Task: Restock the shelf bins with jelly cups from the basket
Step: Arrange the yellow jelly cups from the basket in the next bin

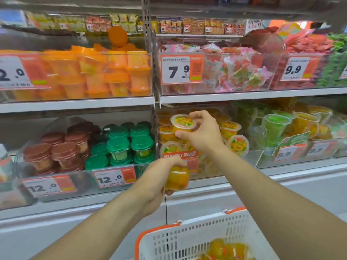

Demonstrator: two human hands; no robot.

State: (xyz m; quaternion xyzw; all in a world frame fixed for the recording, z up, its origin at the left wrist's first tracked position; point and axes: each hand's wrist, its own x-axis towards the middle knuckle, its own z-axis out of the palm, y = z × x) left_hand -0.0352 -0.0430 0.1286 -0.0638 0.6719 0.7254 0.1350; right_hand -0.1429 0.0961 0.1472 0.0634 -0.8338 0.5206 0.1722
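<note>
At frame centre, the right hand [203,135] grips an orange jelly cup [183,124] over the bin [244,156]; the left hand [161,177] holds another cup [178,178] below. Tags read "7.9" [181,69], "12.0" [114,178]. The basket [187,239] sits lower right.

The shelf bins [216,87] are clear glossy plastic. The jelly cups [183,123] are translucent shiny plastic with smooth film lids. The near basket [189,241] is matt white perforated plastic with an orange rim. The price tags [181,69] look like paper. The shelves [78,105] are smooth and white.

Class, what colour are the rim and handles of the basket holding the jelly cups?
Orange, on a white basket; the head view shows it.
</note>
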